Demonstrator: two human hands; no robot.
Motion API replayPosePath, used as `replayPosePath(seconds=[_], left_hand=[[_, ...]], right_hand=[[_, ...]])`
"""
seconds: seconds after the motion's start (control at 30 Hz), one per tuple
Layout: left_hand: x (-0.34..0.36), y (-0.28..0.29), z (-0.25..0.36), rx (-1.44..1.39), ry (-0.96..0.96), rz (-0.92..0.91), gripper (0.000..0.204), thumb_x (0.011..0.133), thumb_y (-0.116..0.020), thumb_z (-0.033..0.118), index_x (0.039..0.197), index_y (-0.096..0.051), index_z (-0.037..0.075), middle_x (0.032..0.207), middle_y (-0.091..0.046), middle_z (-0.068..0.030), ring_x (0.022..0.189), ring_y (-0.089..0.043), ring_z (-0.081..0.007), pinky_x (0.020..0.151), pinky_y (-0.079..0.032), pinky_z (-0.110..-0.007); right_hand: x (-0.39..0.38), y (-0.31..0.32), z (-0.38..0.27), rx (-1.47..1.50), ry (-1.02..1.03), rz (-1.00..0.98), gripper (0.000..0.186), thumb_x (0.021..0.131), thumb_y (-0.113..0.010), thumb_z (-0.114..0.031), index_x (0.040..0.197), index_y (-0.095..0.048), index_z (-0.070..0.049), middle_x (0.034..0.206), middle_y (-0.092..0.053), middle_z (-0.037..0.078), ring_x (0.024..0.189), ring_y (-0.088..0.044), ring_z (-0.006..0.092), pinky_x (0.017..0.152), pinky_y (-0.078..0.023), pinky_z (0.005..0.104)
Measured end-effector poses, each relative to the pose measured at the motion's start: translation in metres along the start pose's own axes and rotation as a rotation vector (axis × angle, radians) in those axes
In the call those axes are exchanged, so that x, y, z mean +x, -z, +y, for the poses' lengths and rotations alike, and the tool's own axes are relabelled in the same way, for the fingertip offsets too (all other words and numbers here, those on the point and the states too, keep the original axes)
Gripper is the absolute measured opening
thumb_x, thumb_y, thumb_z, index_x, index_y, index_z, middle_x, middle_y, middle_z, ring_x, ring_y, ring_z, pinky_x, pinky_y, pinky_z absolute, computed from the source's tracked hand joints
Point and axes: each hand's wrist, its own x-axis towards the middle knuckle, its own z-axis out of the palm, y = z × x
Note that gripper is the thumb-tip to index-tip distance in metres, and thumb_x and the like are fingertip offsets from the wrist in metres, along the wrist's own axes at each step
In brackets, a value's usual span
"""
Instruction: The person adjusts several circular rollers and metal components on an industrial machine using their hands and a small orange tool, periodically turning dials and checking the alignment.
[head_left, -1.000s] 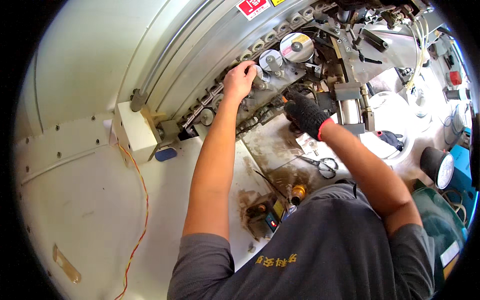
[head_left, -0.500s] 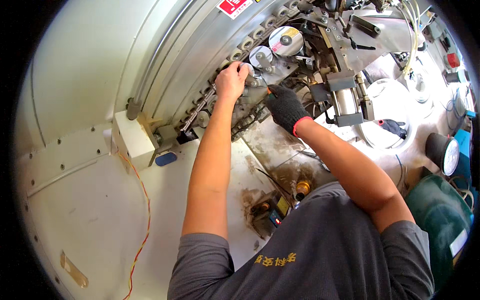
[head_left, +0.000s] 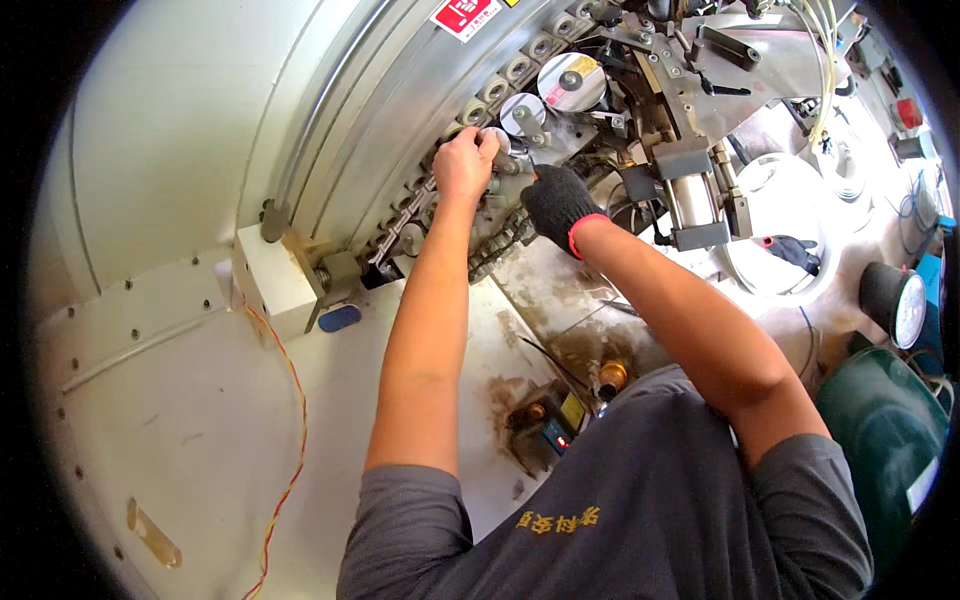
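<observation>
My bare left hand (head_left: 464, 165) is closed at the machine, its thumb and fingers against a small shiny round metal roller (head_left: 497, 139). My right hand (head_left: 558, 208), in a black knit glove with a red cuff, is closed just to the right, its fingertips beside a grey metal arm (head_left: 508, 163) at that roller. Whatever the gloved fingers hold is hidden. Farther up the row sit a smaller disc-faced roller (head_left: 520, 110) and a larger one (head_left: 588, 92) with a dark hub. A drive chain (head_left: 500, 243) runs below the hands.
A white machine panel (head_left: 170, 130) rises on the left. On the right are a metal cylinder block (head_left: 690, 198) and a white tub (head_left: 745, 270) with a black glove (head_left: 793, 252) in it. A twisted red-yellow wire (head_left: 303, 420) crosses the lower white surface. A brass fitting (head_left: 612, 376) stands near my body.
My gloved right hand has shifted slightly left and up, closer to the metal arm. My left hand stays at the roller. The whole view has moved a little.
</observation>
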Motion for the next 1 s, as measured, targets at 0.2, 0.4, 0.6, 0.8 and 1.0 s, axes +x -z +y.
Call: replayPosePath(seconds=[0.2,0.4,0.6,0.8,1.0], left_hand=[[-0.002,0.001,-0.004,0.062,0.06,-0.055,0.045,0.09,-0.055,0.048,0.1,-0.071,0.007,0.087,-0.069,-0.0218,0.085,-0.066,-0.0431,0.077,-0.051,-0.05],[0.0,0.0,-0.002,0.062,0.064,-0.025,0.045,0.09,-0.055,0.048,0.097,-0.072,0.007,0.086,-0.069,-0.022,0.084,-0.066,-0.0429,0.077,-0.051,-0.051],[-0.003,0.001,-0.007,0.103,0.046,-0.035,0.047,0.089,-0.055,0.049,0.095,-0.072,0.006,0.084,-0.069,-0.0231,0.082,-0.066,-0.0434,0.075,-0.051,-0.051],[0.0,0.001,-0.001,0.076,0.047,-0.016,0.048,0.089,-0.055,0.049,0.093,-0.071,0.004,0.083,-0.068,-0.0233,0.081,-0.066,-0.0439,0.074,-0.05,-0.052],[-0.001,0.0,-0.007,0.097,0.029,-0.024,0.05,0.089,-0.054,0.05,0.094,-0.071,0.004,0.083,-0.068,-0.0234,0.081,-0.065,-0.0442,0.074,-0.051,-0.052]], right_hand=[[-0.005,0.006,-0.013,0.051,-0.038,-0.04,0.037,0.081,-0.059,-0.024,0.102,-0.061,0.007,0.096,-0.064,0.032,0.093,-0.062,0.0469,0.084,-0.049,0.0503],[-0.003,0.011,-0.017,-0.028,-0.09,-0.15,0.045,0.081,-0.059,-0.029,0.108,-0.061,0.007,0.107,-0.065,0.031,0.102,-0.062,0.0457,0.093,-0.048,0.0493],[-0.003,0.008,-0.013,-0.038,-0.077,-0.12,0.044,0.08,-0.06,-0.028,0.107,-0.061,0.006,0.105,-0.065,0.031,0.102,-0.062,0.0456,0.093,-0.048,0.0494],[-0.008,0.005,-0.009,-0.017,0.038,0.02,0.036,0.08,-0.06,-0.021,0.104,-0.062,0.006,0.099,-0.064,0.032,0.097,-0.061,0.0475,0.085,-0.049,0.0515],[-0.011,0.002,-0.008,-0.018,0.021,0.002,0.034,0.081,-0.059,-0.019,0.103,-0.062,0.006,0.099,-0.064,0.032,0.097,-0.061,0.0469,0.087,-0.049,0.0512]])
